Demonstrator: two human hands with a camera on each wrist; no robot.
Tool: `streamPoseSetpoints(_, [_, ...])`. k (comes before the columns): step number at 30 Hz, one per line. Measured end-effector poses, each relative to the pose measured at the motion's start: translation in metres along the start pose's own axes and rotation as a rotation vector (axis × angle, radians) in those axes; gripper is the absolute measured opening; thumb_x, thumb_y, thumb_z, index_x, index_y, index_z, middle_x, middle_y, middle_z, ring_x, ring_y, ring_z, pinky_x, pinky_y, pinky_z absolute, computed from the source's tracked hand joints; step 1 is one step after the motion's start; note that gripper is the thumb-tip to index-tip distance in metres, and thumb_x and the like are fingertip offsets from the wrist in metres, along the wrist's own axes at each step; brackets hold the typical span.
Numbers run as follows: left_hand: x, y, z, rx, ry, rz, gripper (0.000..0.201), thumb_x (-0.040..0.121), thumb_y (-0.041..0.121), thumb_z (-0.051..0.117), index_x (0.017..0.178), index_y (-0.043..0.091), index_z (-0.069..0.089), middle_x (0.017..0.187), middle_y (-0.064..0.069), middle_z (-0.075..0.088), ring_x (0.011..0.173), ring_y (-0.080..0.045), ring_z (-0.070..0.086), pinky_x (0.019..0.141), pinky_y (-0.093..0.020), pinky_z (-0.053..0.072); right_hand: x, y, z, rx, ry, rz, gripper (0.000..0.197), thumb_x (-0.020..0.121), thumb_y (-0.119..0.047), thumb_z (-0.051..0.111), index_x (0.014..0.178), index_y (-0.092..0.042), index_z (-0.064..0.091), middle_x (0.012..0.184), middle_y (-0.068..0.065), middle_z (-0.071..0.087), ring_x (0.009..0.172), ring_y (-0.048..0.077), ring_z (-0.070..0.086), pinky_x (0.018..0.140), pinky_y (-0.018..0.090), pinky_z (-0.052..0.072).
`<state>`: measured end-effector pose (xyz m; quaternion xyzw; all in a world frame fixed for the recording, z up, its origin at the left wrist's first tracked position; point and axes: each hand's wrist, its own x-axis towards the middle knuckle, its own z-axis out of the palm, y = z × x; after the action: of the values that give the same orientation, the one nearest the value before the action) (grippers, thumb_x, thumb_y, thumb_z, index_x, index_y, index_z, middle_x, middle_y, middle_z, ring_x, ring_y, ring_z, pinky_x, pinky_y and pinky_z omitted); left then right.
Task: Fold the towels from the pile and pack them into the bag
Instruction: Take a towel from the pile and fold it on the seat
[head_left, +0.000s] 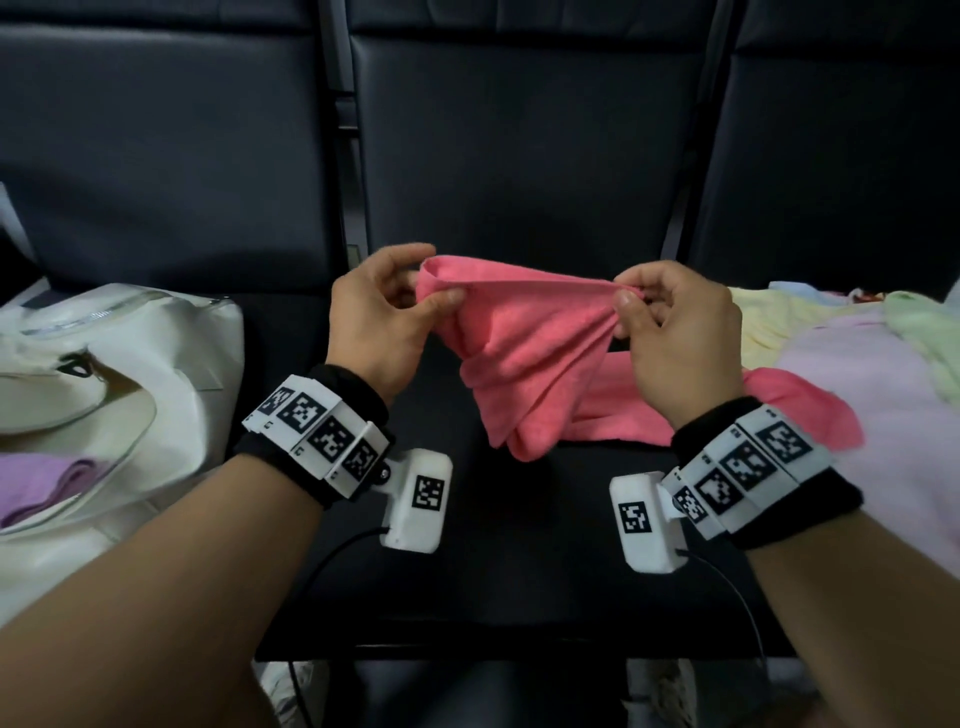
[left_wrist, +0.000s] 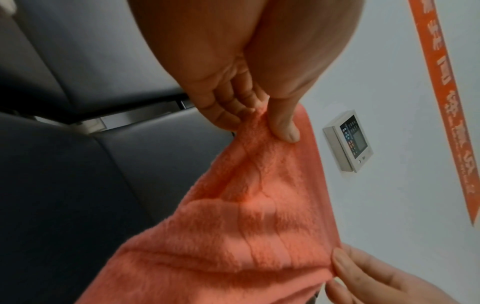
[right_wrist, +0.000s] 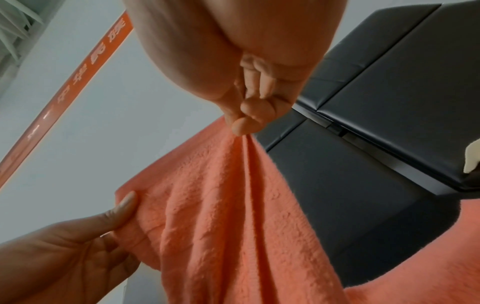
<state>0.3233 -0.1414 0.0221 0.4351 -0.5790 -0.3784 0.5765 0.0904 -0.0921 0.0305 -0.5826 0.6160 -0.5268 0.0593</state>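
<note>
Dark padded seats (head_left: 519, 156) fill the head view, and the middle cushion lies under both forearms. On the left seat sits a cream bag (head_left: 171, 364), mouth open, with a purple towel (head_left: 47, 483) inside it. On the right seat lies the pile (head_left: 857, 374) of pale towels: lilac in front, yellow and green behind, and a blue one at the far edge, though that part is too blurred to tell where one ends.

The pink towel (head_left: 524, 353) is stretched between the two hands above the middle seat. Its upper edge runs taut from hand to hand, its bulk hangs in folds below, and one end trails right onto the seat against the pile.

The left hand (head_left: 379, 317) pinches the towel's left end, thumb in front and fingers behind; the left wrist view shows the thumb (left_wrist: 284, 125) pressed on the cloth. The right hand (head_left: 680, 332) pinches a gathered bunch of the upper edge, its fingertips (right_wrist: 244, 124) closed on the pleats in the right wrist view.

A wall panel (left_wrist: 349, 144) and an orange banner (left_wrist: 446, 102) show behind.
</note>
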Motion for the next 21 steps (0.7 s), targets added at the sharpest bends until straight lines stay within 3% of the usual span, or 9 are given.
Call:
streamPoseSetpoints(4, [-0.01,0.019,0.001,-0.034,-0.099,0.028,0.01,0.086,0.007,0.078,0.089,0.016,0.074,0.084,0.004,0.075,0.082,-0.01,0.071,0.079,-0.026,0.058,-0.002,-0.008,-0.014,0.049,0.046,0.059,0.008,0.1,-0.012,0.058,0.096,-0.019,0.062,0.074,-0.006,0.066,0.048,0.008,0.063,0.057,0.03,0.053])
streamPoseSetpoints(6, [-0.015,0.028,0.002,-0.039,-0.108,0.069,0.009,0.089,0.01,0.076,0.083,0.017,0.074,0.08,0.005,0.074,0.08,-0.011,0.069,0.079,-0.027,0.057,-0.006,-0.018,-0.022,0.117,0.062,0.082,0.008,0.103,-0.013,0.053,0.098,-0.018,0.057,0.075,-0.003,0.066,0.049,0.01,0.066,0.052,0.028,0.049])
streamPoseSetpoints(8, [-0.021,0.039,0.001,-0.062,-0.094,0.086,0.012,0.093,0.015,0.073,0.081,0.02,0.073,0.078,0.004,0.071,0.074,-0.008,0.065,0.071,-0.024,0.054,-0.01,-0.033,-0.029,0.221,0.066,0.093,0.009,0.106,-0.013,0.048,0.1,-0.017,0.053,0.087,0.004,0.067,0.059,0.014,0.073,0.049,0.031,0.053])
streamPoseSetpoints(10, [-0.029,0.056,-0.001,-0.075,-0.066,0.092,0.015,0.096,0.017,0.069,0.081,0.02,0.07,0.073,0.005,0.066,0.061,-0.003,0.058,0.056,-0.018,0.047,-0.012,-0.05,-0.036,0.311,0.069,0.084,0.009,0.107,-0.012,0.044,0.103,-0.017,0.051,0.098,0.008,0.066,0.069,0.015,0.076,0.054,0.029,0.058])
streamPoseSetpoints(12, [-0.036,0.078,-0.003,-0.106,-0.047,0.104,0.013,0.099,0.016,0.066,0.085,0.017,0.068,0.073,0.002,0.066,0.055,-0.008,0.059,0.05,-0.023,0.049,-0.01,-0.069,-0.046,0.356,0.089,0.049,0.01,0.106,-0.01,0.045,0.103,-0.017,0.052,0.1,0.008,0.067,0.074,0.015,0.076,0.061,0.026,0.059])
streamPoseSetpoints(15, [-0.043,0.118,-0.008,-0.196,-0.045,0.122,0.009,0.1,0.015,0.063,0.094,0.01,0.065,0.078,-0.004,0.07,0.059,-0.014,0.069,0.057,-0.034,0.059,-0.006,-0.097,-0.067,0.346,0.142,-0.027,0.009,0.105,-0.01,0.05,0.103,-0.017,0.055,0.098,0.008,0.069,0.073,0.014,0.076,0.065,0.027,0.06])
streamPoseSetpoints(18, [-0.049,0.161,-0.015,-0.224,-0.034,0.191,0.009,0.101,0.014,0.062,0.094,0.008,0.064,0.077,-0.005,0.069,0.058,-0.013,0.07,0.054,-0.026,0.058,-0.002,-0.128,-0.093,0.302,0.19,-0.097,0.006,0.103,-0.011,0.054,0.105,-0.014,0.059,0.095,0.004,0.071,0.07,0.011,0.074,0.066,0.027,0.06])
streamPoseSetpoints(21, [-0.059,0.201,-0.021,-0.236,-0.026,0.267,0.01,0.101,0.011,0.062,0.091,0.009,0.061,0.075,-0.006,0.067,0.055,-0.012,0.069,0.054,-0.028,0.058,-0.001,-0.16,-0.123,0.275,0.26,-0.184,0.008,0.101,-0.011,0.058,0.104,-0.017,0.062,0.09,0.003,0.071,0.067,0.009,0.073,0.066,0.026,0.061])
